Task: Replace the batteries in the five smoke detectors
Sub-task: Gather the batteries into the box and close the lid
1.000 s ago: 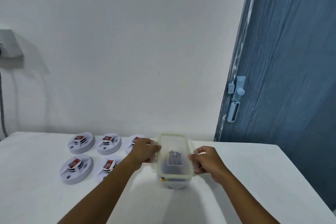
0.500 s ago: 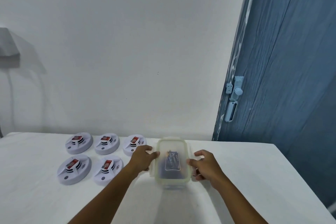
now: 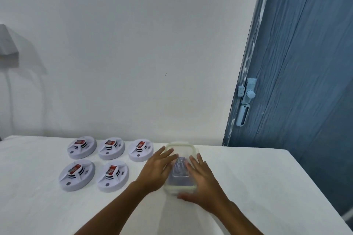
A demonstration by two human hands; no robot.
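Table (image 3: 248, 187): against the wall (image 3: 133, 44), door (image 3: 305, 63) behind its right end.
Smoke detectors: 5 on the table's left part, in 2 rows; 3 behind (image 3: 82, 147) (image 3: 111, 148) (image 3: 141, 150), 2 in front (image 3: 77, 175) (image 3: 113, 176).
Container (image 3: 180, 170): on the table, right of the detectors, near the middle.
Left hand (image 3: 157, 168): flat on the container's left side.
Right hand (image 3: 203, 181): flat on its right side, thumb at the near edge.
Inside the container: blurred items, cannot tell what.
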